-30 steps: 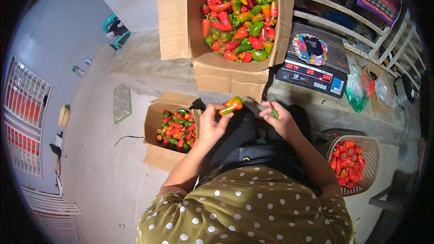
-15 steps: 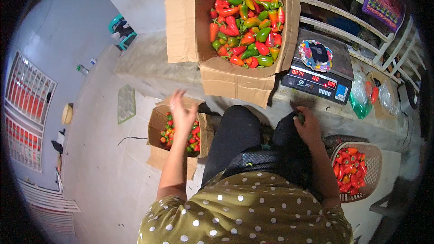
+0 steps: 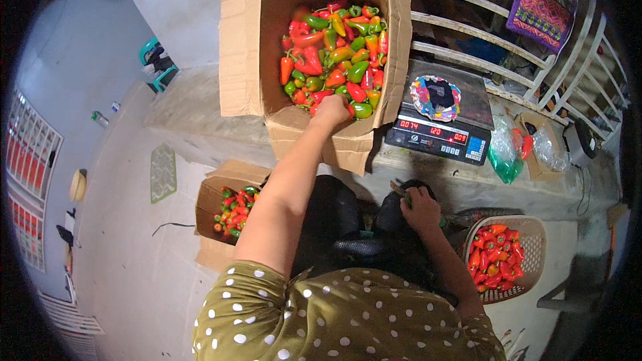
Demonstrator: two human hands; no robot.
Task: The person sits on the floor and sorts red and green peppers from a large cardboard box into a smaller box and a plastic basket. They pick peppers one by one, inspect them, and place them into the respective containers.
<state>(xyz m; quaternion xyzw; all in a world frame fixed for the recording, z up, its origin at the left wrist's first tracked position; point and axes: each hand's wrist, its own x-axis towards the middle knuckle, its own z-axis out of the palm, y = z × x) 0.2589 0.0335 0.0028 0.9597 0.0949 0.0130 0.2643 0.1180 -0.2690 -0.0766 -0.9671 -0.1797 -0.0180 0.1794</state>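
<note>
Fingers down, my left hand [image 3: 332,109] is inside the large cardboard box [image 3: 242,46], at its near edge. Red, green and orange peppers [image 3: 334,78] fill the bottom of that box. The hand touches peppers there; its fingertips are hidden, so I cannot see whether it grips one. Over my right knee, my right hand [image 3: 421,210] is closed round a small tool [image 3: 399,190] with a thin, blade-like end and a bit of green at the fingers. Most of the tool is covered by the hand.
A smaller cardboard box [image 3: 205,208] of mixed peppers stands on the floor at left. At right is a pale plastic basket [image 3: 533,254] of red peppers. A digital scale [image 3: 438,139] bearing a colourful-rimmed basket [image 3: 435,98] sits beside plastic bags [image 3: 506,153] and white railings [image 3: 461,0].
My left hand has moved from above the smaller box up and forward into the large box. My right hand stays by the knee, still closed. The view has shifted slightly.
</note>
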